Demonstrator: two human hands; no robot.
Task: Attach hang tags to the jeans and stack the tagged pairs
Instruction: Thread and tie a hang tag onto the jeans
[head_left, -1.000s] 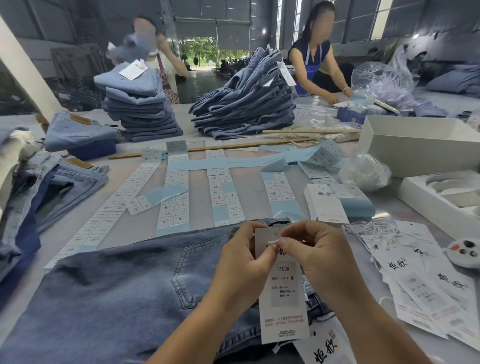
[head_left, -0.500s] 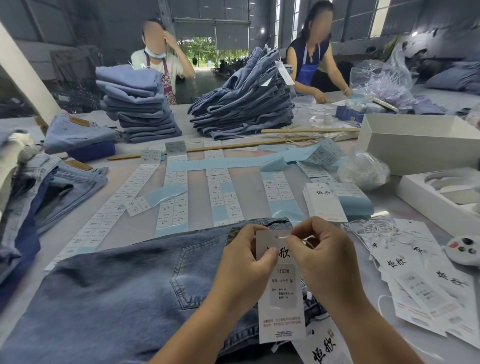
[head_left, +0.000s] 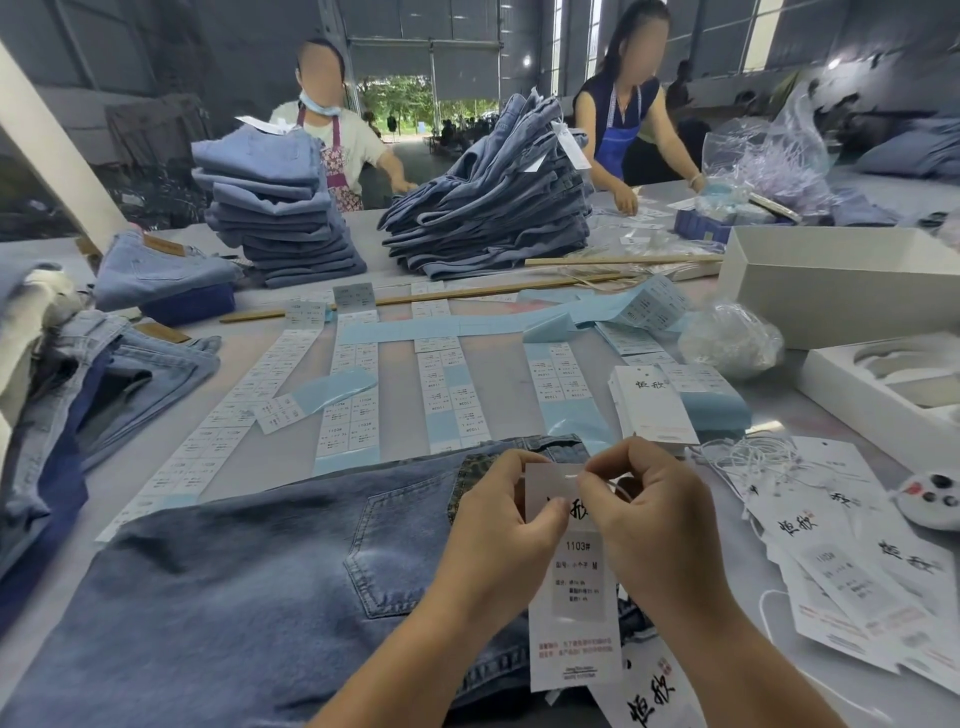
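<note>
I am holding a hang tag (head_left: 571, 587) upright over the jeans (head_left: 249, 597) spread on the counter (head_left: 405, 410) in front of me. My left hand (head_left: 498, 525) is pinching the tag's left edge near the top, and my right hand (head_left: 644, 514) is pinching a thin white string (head_left: 618, 487) at the tag's upper end. I am judging this as the threading step: the string is being worked through the tag's hole, though the hole itself is hidden behind my fingers. The next move is calling for the loop to pass through a part of the waistband (head_left: 540, 446) just behind my hands, then be pulled snug.

On the right, a loose bundle of strings (head_left: 748, 454) is lying beside spare tags (head_left: 852, 566). A white box (head_left: 831, 296) is sitting open, its contents out of sight. A shallow white tray (head_left: 878, 389) is holding pale moulded shapes I cannot identify. Folded jeans are standing in two stacks (head_left: 280, 208) across the counter.
</note>
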